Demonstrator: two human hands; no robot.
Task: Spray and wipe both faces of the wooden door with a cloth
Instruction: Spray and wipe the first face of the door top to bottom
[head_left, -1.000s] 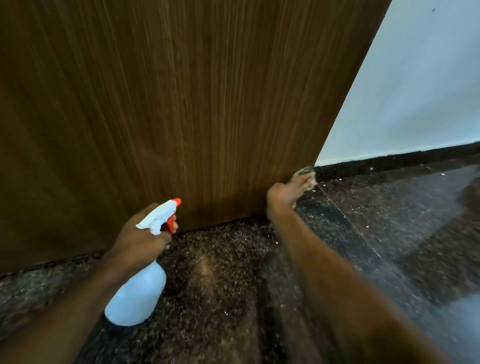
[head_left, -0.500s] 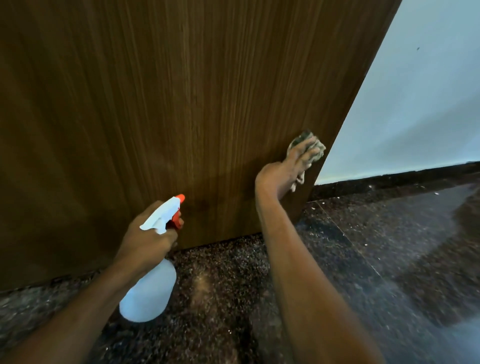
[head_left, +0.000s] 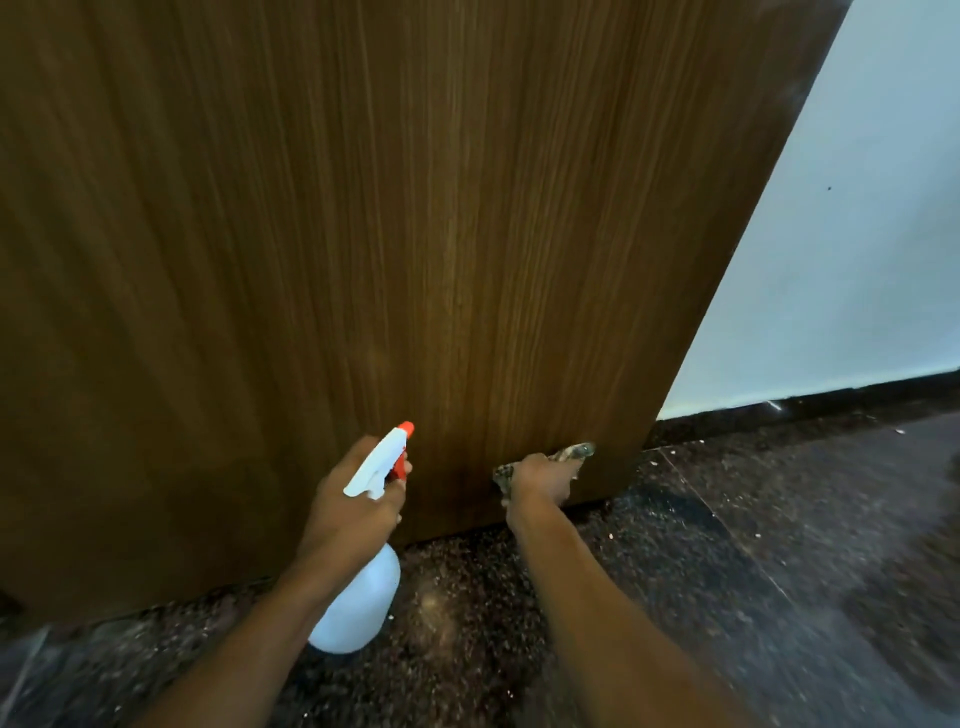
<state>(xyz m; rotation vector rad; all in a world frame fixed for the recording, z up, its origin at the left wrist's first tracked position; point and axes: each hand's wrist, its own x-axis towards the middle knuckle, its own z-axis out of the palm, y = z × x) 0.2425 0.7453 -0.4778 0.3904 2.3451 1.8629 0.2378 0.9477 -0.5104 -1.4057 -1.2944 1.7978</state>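
A dark brown wooden door (head_left: 415, 234) with vertical grain fills most of the view, its bottom edge just above the floor. My left hand (head_left: 353, 504) grips a white spray bottle (head_left: 358, 608) with an orange nozzle tip pointing at the door's lower part. My right hand (head_left: 540, 480) presses a mottled grey-brown cloth (head_left: 574, 452) flat against the door near its bottom right corner. Most of the cloth is hidden under my fingers.
The floor is dark speckled granite (head_left: 727, 571) with a thin joint line running diagonally. Right of the door's edge stands a pale wall (head_left: 841, 286) with a black skirting strip (head_left: 805, 405) along its base.
My right hand slid the cloth up the door's right edge, then down and left to near the bottom. The bottle hand stayed about where it was.
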